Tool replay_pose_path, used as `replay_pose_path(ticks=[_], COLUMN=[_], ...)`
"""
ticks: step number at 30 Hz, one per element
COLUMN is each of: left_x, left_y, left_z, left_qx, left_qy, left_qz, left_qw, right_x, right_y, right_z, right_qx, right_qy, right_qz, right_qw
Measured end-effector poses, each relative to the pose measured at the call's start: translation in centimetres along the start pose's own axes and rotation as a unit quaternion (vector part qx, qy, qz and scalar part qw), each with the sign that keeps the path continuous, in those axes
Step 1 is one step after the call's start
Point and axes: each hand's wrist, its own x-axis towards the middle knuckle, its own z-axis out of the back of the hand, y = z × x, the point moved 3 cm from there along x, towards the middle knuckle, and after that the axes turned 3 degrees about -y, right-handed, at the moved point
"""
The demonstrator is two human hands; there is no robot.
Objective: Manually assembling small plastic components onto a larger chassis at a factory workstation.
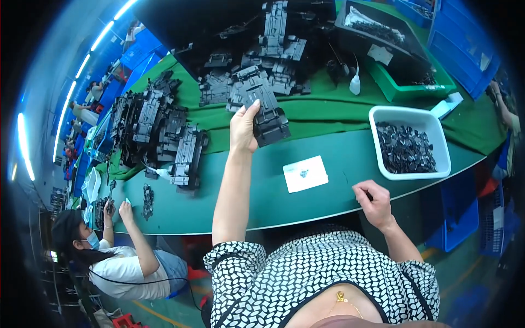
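Observation:
My left hand grips a long black plastic frame by its left edge, thumb on top, and holds it above the green table. Just beyond it lies a loose pile of similar black frames. My right hand is closed, fingers curled, at the table's near edge; whatever it may hold is too small or hidden to make out. Between the hands lies a white card with a small grey mark or piece in its middle. A white tub of small black parts stands beyond my right hand.
Tall stacks of black frames stand at the left, with a small white bottle beside them. Another white bottle and a green bin are at the back right. A masked co-worker works at the left.

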Motion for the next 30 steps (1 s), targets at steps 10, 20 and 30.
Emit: replay_pose_path(ticks=[10,20,30], left_x=[-9.4,-11.0,-7.5], left_y=[2.0,1.5,0.8], left_z=[-0.1,-1.6,0.5], left_qx=[-0.150,-0.212,-0.198], left_qy=[0.023,0.154,0.194], left_qz=[-0.007,0.017,-0.021], left_qw=[0.988,0.965,0.961], right_x=[3.8,4.5,7.9], right_y=[4.5,5.2,1.9], right_z=[-8.9,-10.8,10.9], right_qx=[0.353,0.418,-0.127], right_qy=[0.145,0.180,-0.013], right_qz=[-0.172,-0.215,-0.055], right_qw=[0.908,0.864,0.990])
